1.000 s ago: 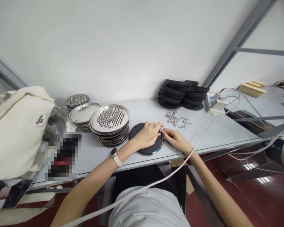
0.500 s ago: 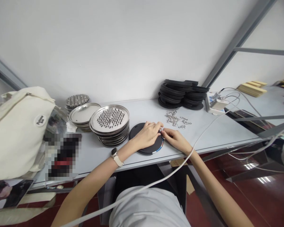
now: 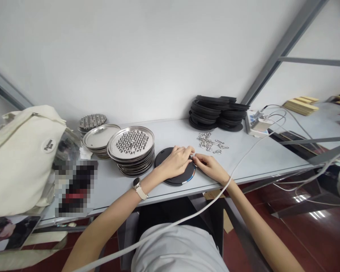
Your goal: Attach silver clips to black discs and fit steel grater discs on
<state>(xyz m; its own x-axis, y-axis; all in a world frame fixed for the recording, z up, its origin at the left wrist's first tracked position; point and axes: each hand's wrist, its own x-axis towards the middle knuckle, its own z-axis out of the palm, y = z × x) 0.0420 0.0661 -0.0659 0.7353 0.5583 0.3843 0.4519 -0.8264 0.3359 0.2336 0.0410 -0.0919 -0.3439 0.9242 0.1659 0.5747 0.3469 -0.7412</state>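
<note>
A round black disc (image 3: 174, 178) with a blue, white and red strip along its edge lies flat near the table's front. My left hand (image 3: 178, 160) rests across it, fingers bent and closed at its right edge. At that same edge my right hand (image 3: 208, 165) pinches thumb and fingertips together. A small shiny bit shows between the two hands, too small to name. Behind my right hand lie loose metal clasps (image 3: 206, 142). Left of the disc stands a stack of round metal plates (image 3: 134, 166), the top one covered with small raised dark points.
More metal plates (image 3: 101, 136) and a spiky round piece (image 3: 92, 121) stand farther left. Black discs are stacked (image 3: 208, 111) at the back. A cream bag (image 3: 22, 158) sits at left, a power strip (image 3: 256, 126) at right. A white cable (image 3: 215, 206) crosses over my right wrist.
The fingers at the disc's right edge have shifted very slightly. Otherwise both hands and the disc stay in place.
</note>
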